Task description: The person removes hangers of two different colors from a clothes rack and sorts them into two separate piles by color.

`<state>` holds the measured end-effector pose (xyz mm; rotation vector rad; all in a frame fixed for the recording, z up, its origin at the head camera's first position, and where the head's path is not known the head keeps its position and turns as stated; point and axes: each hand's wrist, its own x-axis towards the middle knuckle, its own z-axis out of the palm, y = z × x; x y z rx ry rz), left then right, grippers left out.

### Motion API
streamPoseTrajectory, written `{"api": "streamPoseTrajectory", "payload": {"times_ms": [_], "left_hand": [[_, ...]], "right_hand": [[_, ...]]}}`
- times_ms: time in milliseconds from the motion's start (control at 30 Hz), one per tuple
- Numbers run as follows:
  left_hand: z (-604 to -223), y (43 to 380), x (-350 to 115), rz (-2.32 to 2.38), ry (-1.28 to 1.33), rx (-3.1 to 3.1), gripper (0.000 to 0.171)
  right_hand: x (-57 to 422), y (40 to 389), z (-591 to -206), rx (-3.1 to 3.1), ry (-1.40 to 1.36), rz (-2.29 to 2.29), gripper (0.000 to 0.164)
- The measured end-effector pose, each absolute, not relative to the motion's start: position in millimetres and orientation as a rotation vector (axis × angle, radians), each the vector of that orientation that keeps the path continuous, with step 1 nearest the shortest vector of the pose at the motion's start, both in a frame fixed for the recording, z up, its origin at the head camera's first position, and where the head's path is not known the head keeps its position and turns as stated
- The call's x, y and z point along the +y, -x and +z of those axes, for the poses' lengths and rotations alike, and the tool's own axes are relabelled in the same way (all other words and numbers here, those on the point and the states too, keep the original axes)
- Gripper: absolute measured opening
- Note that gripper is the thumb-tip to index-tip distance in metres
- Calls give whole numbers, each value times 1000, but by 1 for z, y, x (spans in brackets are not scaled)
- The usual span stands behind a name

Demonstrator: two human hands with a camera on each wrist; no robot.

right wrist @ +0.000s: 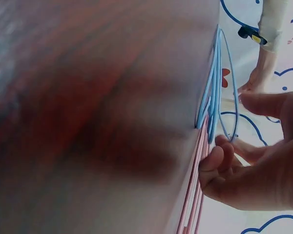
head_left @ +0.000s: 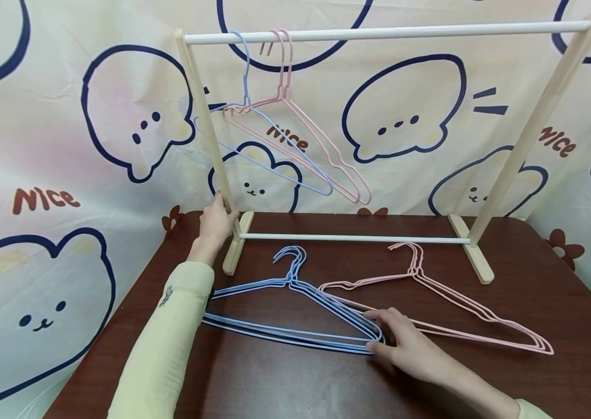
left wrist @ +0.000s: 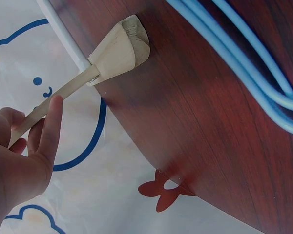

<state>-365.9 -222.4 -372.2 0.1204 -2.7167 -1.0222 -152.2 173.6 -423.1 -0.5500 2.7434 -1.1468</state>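
Observation:
My left hand [head_left: 216,220] holds the left wooden post [left wrist: 73,85] of a small clothes rack low down, fingers around it. My right hand [head_left: 405,343] is at the right corner of a stack of blue hangers [head_left: 295,283] lying on the table. In the right wrist view, thumb and fingers are around the end of the uppermost blue hanger [right wrist: 229,53], which stands a little apart from the others. Several pink hangers [head_left: 484,314] lie partly behind my right hand. From the rack's top rail [head_left: 431,31] hang one blue hanger [head_left: 295,142] and two pink hangers [head_left: 326,139].
The rack stands at the back of the dark brown table [head_left: 285,384]. Its lower rail [head_left: 347,238] runs just behind the hooks of the lying hangers, between two wooden feet [head_left: 476,256]. A curtain printed with cartoon bears [head_left: 64,291] hangs behind and at the sides.

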Motion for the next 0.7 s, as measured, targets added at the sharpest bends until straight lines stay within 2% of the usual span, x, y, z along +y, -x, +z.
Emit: {"api": "streamPoseTrajectory", "payload": {"times_ms": [333,700], "left_hand": [[-372,366,-222,-1014,-122,-2721,42],[-372,367,-222,-1010,-118,-2712,42]], "right_hand": [[173,149,-413,2910,629,-884,44],[172,155,-386,3116,716,-885,43]]}}
